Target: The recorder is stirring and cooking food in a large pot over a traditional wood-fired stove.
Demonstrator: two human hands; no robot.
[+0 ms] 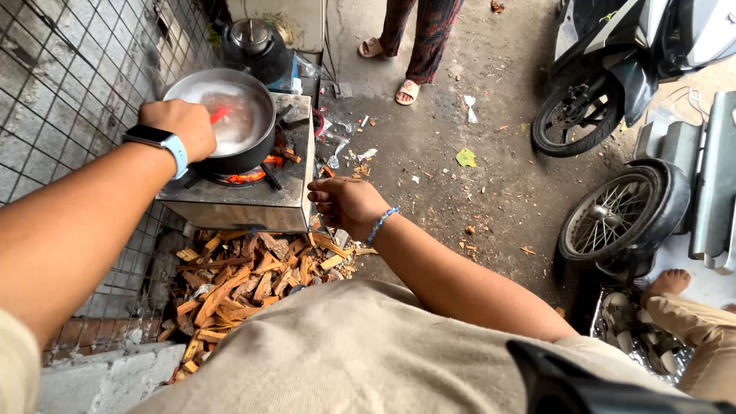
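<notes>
Stirring step: left hand (178, 126) grips a red-handled utensil (219, 115) over the pan (230, 115) on the lit stove (238, 203); right hand (345, 205) hangs loosely curled, empty; steadying probably needed next.

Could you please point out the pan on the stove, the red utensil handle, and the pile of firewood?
pan (253, 149): head view, on its dark outer wall at the right.
red utensil handle (219, 114): head view, on the red part beside the left hand.
firewood (230, 287): head view, middle of the pile.
</notes>
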